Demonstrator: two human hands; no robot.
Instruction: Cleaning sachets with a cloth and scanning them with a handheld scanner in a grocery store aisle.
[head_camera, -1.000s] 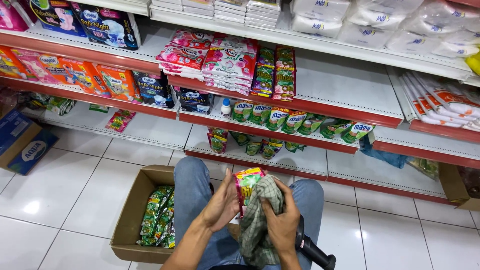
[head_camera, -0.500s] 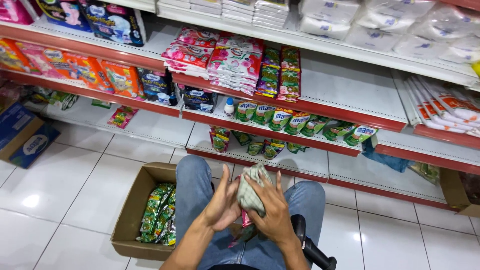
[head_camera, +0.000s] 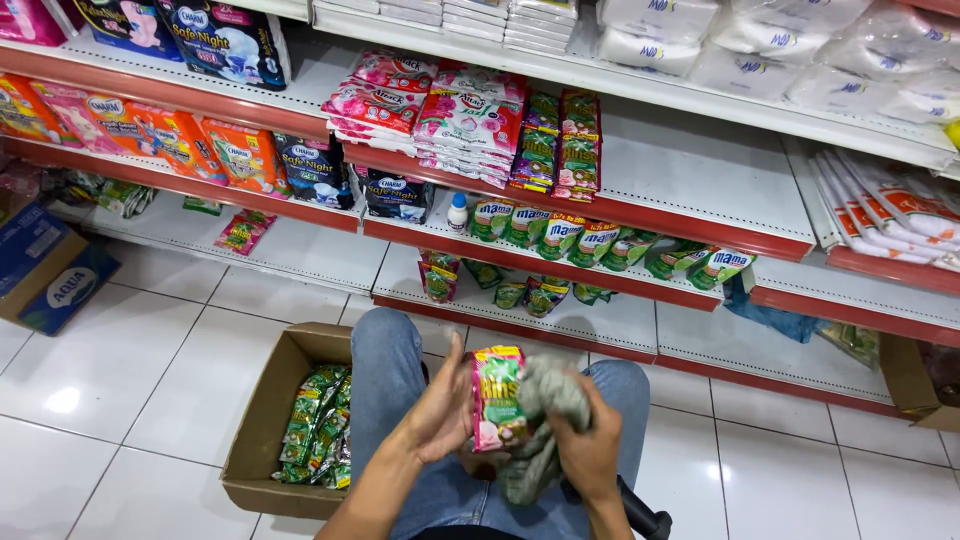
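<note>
Sachet pack (head_camera: 497, 398) upright over the lap, long axis vertical, top edge toward the shelves, printed face to camera. Half a second ago it was mostly hidden under the cloth, only a sliver showing low between the hands; now it stands exposed and higher. Look: pink and green flat pouch, glossy, yellow lettering. Left hand (head_camera: 445, 410) flat against its left edge, fingers together and extended, not wrapped. Right hand (head_camera: 585, 450) clamped on a bunched grey-green cloth (head_camera: 545, 420) touching the pack's right side. Cardboard box (head_camera: 262, 440) of green sachets just left of the knee. Red-edged shelves (head_camera: 600, 215) ahead, partly stocked.
</note>
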